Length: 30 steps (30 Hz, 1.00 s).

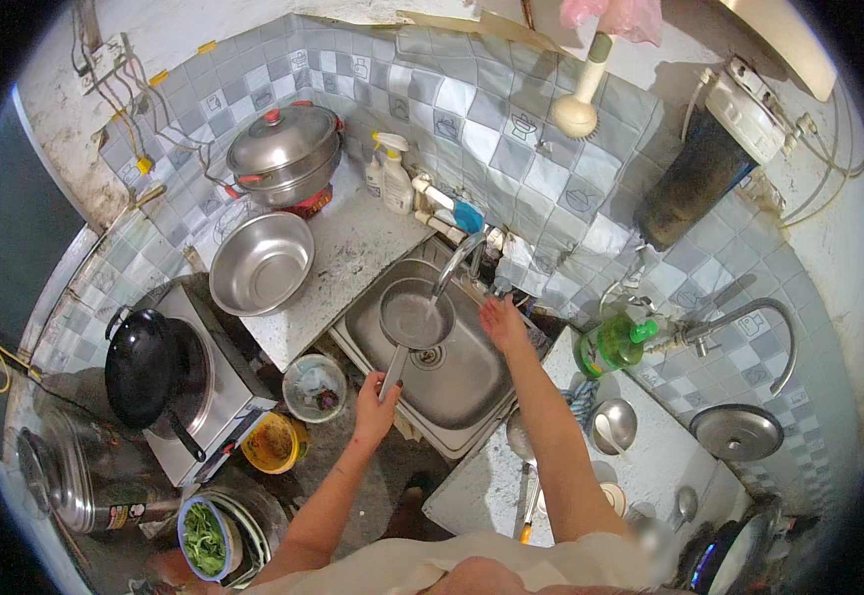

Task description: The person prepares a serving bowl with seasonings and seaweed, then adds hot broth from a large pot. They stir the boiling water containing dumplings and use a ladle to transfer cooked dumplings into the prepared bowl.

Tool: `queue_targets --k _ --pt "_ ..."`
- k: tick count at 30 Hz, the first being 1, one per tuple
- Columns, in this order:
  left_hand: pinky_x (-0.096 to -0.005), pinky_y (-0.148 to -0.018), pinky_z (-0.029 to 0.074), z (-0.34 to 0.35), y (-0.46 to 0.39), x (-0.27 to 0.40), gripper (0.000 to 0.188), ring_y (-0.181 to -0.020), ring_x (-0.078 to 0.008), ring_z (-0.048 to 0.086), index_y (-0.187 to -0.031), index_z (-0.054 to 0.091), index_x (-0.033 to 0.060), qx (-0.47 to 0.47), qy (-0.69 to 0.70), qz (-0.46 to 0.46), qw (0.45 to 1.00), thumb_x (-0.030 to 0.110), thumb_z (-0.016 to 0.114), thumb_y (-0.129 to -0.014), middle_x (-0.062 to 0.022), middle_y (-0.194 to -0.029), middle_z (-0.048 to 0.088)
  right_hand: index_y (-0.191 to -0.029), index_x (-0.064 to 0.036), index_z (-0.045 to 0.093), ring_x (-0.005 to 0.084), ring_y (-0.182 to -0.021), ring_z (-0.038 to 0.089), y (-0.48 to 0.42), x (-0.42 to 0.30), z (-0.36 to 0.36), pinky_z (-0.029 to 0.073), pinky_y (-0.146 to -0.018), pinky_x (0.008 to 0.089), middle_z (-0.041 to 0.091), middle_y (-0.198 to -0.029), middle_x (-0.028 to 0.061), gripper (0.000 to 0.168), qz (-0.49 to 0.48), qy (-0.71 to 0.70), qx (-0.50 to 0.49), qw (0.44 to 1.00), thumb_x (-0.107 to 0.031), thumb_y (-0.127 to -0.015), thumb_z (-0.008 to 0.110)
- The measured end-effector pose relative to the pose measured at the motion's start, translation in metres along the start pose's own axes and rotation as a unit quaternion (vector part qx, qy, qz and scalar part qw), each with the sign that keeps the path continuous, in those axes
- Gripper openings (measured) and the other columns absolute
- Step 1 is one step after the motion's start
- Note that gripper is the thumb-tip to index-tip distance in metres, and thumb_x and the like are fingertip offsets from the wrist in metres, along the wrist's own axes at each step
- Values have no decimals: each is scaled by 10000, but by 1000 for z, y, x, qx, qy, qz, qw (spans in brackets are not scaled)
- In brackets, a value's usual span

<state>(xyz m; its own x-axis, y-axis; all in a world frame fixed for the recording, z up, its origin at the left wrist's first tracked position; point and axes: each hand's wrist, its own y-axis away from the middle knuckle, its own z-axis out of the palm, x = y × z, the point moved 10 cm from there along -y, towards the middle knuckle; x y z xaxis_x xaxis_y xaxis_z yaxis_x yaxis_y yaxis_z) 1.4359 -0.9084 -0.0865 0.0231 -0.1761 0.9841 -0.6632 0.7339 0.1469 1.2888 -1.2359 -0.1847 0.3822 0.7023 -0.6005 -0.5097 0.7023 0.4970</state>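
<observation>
My left hand (379, 398) is closed around the handle of a small metal pan (416, 316), which it holds over a stainless steel sink (469, 394). Water runs from the curved metal faucet (459, 256) into the pan. My right hand (502, 321) is raised at the sink's back right edge, close to the faucet's valve (501, 286), with its fingers apart; whether the fingertips touch the valve is hard to tell. The sink's drain (428, 358) shows below the pan.
A steel basin (262, 263) and lidded steamer pot (285, 152) stand on the left counter. A black wok (140, 370) is by the stove. Right of the sink are a green bottle (610, 346) and steel bowl (615, 426). Greens (204, 539) fill a bowl low on the left.
</observation>
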Motion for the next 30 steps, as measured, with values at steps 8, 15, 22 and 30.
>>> queue_targets --k 8,15,22,30 --pt "-283 -565 403 23 11 9 140 -625 -98 486 -971 529 35 -24 77 -85 993 144 594 -912 -15 -743 543 -1124 -54 615 165 -841 629 102 14 -29 513 -683 260 647 -960 38 316 50 344 -49 936 -292 -916 628" --pt "-282 -471 391 27 14 5 106 -547 -98 466 -959 517 46 -14 65 -86 994 119 577 -910 -19 -711 517 -1169 -56 609 146 -842 626 210 59 -60 515 -730 286 663 -976 47 293 84 351 6 933 -236 -939 612" --pt "-276 -374 354 31 8 4 134 -459 -94 453 -941 490 58 -26 87 -50 995 149 587 -922 -23 -689 496 -1189 -58 601 146 -863 627 298 104 -84 506 -738 293 662 -987 51 285 34 370 -6 928 -239 -979 537" --pt "-275 -389 356 27 10 6 190 -448 -88 443 -958 529 18 -18 57 -46 997 185 610 -920 -14 -679 502 -1166 -52 607 146 -844 636 410 143 -120 513 -714 295 663 -976 63 263 22 354 70 932 -221 -982 527"
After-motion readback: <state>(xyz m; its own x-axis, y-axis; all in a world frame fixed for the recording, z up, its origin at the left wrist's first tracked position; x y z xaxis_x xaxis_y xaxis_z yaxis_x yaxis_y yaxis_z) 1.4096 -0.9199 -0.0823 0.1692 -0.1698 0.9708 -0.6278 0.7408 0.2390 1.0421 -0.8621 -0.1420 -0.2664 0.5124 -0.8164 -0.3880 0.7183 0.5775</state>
